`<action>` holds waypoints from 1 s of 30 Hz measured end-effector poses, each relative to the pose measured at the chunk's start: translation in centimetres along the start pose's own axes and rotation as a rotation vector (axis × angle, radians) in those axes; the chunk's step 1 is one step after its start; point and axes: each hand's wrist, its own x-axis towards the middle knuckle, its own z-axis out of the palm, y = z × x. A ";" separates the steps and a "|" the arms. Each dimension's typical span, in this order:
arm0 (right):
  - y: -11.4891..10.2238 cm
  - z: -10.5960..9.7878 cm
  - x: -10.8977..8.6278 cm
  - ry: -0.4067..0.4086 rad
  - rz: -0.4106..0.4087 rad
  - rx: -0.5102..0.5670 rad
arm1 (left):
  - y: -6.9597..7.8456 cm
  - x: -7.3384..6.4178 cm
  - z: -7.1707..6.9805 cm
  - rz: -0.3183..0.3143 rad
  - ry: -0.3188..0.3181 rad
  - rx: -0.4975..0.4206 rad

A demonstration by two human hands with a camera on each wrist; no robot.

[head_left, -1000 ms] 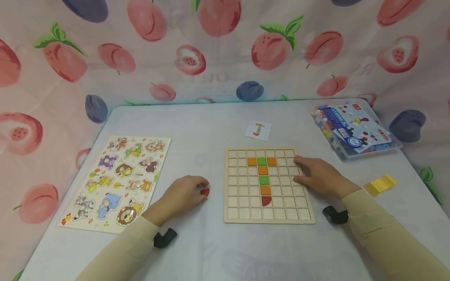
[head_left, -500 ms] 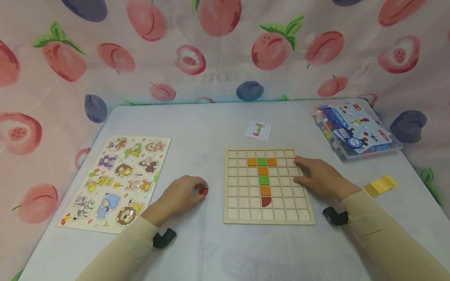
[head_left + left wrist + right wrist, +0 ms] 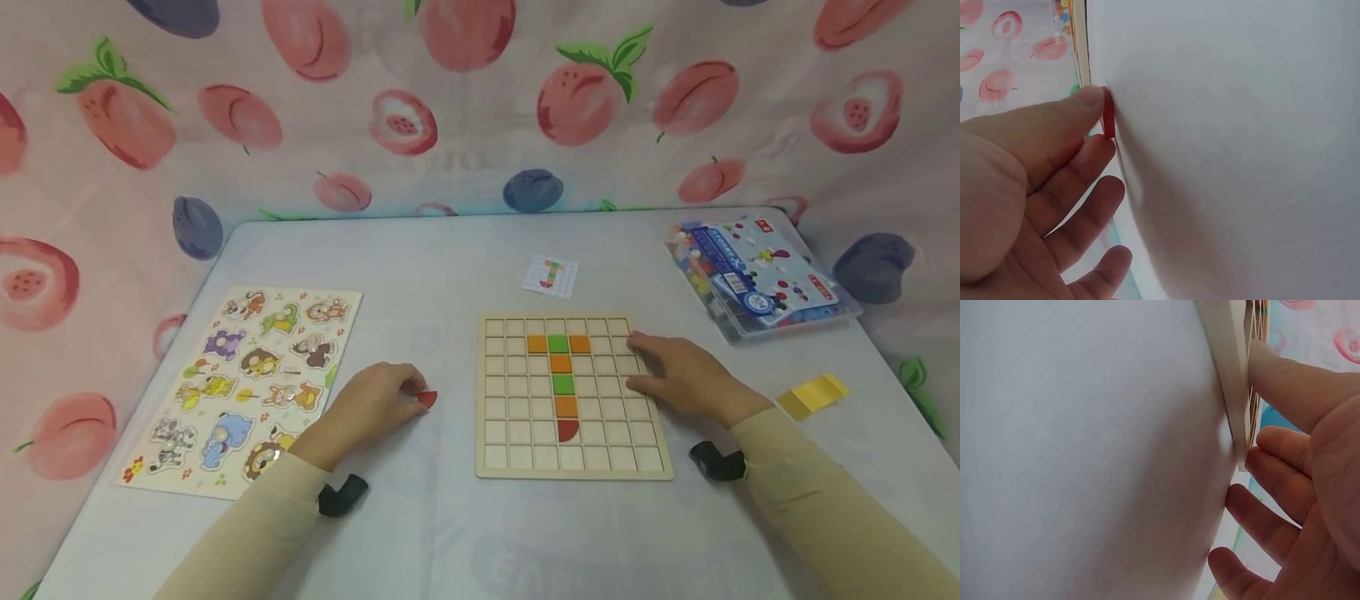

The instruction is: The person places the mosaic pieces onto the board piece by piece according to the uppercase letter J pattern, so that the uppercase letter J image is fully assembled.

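Between thumb and index finger, my left hand pinches a red quarter-round tile just above the cloth. Its thin red edge shows in the left wrist view. To the right lies a wooden grid board with orange and green tiles in a T shape and a red quarter-round tile at the foot. My right hand rests on the board's right edge, its thumb and index finger apart on the rim. The remaining fingers are loosely spread in the right wrist view.
A small pattern card lies behind the board. An animal puzzle board is at the left, partly under the left forearm. At the back right sits a clear box of colourful pieces. Beside the right wrist is folded yellow paper.
My left hand has moved slightly left and away from me with the red tile, which shows more clearly past the fingertips. The right hand stays on the board's edge. The head view shifts slightly.
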 end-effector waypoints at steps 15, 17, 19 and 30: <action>0.1 0.1 -0.1 0.007 -0.013 -0.001 | 1.2 0.0 0.6 0.056 -0.074 -0.066; 0.1 0.0 -0.1 0.007 -0.017 0.001 | 1.4 -0.1 0.9 0.073 -0.075 -0.058; 0.1 0.0 -0.2 0.008 -0.022 -0.001 | 1.6 -0.1 1.0 0.088 -0.075 -0.050; 0.2 0.0 -0.1 0.012 -0.031 -0.012 | 3.0 0.1 1.5 0.140 -0.060 0.017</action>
